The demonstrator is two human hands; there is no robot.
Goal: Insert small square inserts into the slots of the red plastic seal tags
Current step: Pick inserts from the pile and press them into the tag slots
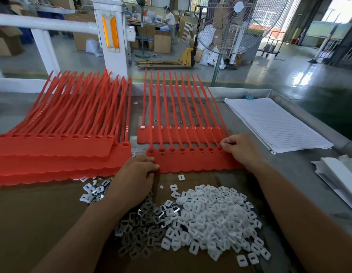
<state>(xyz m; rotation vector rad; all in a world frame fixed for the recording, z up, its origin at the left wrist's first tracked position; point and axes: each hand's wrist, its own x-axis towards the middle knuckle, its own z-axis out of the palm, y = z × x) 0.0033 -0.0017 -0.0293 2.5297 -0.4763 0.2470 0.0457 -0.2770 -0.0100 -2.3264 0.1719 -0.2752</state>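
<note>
The left hand [135,174] is gripping the left edge of the near tag strip [190,162], fingers curled against it, on the table [285,168] just behind the insert pile [216,217]. The right hand [240,150] is resting on that strip's right end, its fingertips bunching narrowly at the last slot; whether they are pinching an insert cannot be told. A second strip [179,135] is lying just behind, and a tag stack [53,154] is sitting to the left.

free: bare cardboard [43,213] left | blocked: insert pile [210,219] centre
</note>
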